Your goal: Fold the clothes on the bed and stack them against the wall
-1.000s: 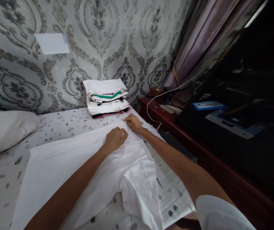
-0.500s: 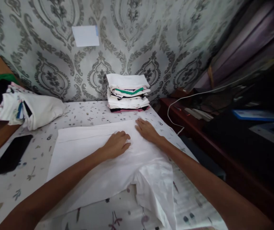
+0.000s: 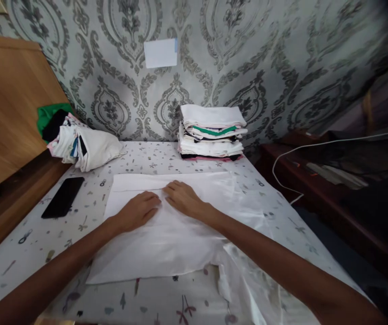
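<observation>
A white garment (image 3: 180, 239) lies spread on the patterned sheet, its upper edge folded over in a strip and one loose part hanging toward me at the lower right. My left hand (image 3: 140, 208) rests on the cloth left of the middle, fingers slightly bent and a little apart. Just right of it, my right hand (image 3: 184, 197) lies palm down near the folded strip, fingers spread on the fabric. Neither hand grips anything. Behind the garment stands a neat stack of folded clothes (image 3: 211, 133), mostly white with green, black and pink edges.
A black phone (image 3: 63, 197) lies on the patterned sheet (image 3: 112, 307) at left. Bundled clothes (image 3: 94, 146) rest beside a wooden panel (image 3: 14, 108). A dark red table (image 3: 329, 194) with a white cable (image 3: 315, 145) stands at right, and patterned wallpaper rises behind.
The view has turned left, so surroundings appear farther right. Both hands have moved left over the garment, and the right hand now sits closer to the left hand.
</observation>
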Available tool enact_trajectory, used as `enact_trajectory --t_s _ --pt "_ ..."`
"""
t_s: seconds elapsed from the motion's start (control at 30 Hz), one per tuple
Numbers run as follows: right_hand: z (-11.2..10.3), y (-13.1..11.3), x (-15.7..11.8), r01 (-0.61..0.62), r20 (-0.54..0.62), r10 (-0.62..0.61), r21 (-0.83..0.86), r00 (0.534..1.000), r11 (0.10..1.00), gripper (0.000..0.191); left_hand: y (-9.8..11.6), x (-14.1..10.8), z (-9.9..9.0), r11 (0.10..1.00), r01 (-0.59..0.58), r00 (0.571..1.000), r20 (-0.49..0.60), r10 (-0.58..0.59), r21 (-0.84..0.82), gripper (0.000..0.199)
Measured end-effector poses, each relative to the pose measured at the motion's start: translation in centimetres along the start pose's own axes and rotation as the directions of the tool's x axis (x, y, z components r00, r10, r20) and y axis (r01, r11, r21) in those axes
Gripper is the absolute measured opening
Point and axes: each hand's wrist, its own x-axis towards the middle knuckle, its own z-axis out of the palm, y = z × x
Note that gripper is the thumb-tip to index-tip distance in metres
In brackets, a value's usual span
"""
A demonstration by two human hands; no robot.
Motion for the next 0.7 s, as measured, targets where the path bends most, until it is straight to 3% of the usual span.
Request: enact_trajectory --t_s 0.17,0.3,0.53,0.7 --pt "0.2 -1.3 4.6 0.043 0.067 -0.037 -0.092 0.997 0.995 0.017 0.3 -0.7 1.1 0.999 -0.023 0.999 -0.045 0.022 -0.03 0.037" --pt "0.2 -1.4 6.5 0.047 0.1 -0.035 -0.119 0.994 0.992 0.019 -0.2 -0.7 1.4 0.999 -0.014 0.999 -0.031 0.013 -0.03 0.041" --pt "-0.1 -1.0 6.1 -0.11 -0.033 0.111 0.045 0.993 0.993 0.021 -1.2 3.5 2.0 0.989 0.078 0.995 0.059 -0.085 0.124 0.038" --pt "0.1 -1.2 5.1 -0.106 -0.082 0.118 0.129 0.99 0.986 0.02 -2.5 4.3 0.8 0.948 0.311 0.931 0.18 -0.317 0.064 0.049"
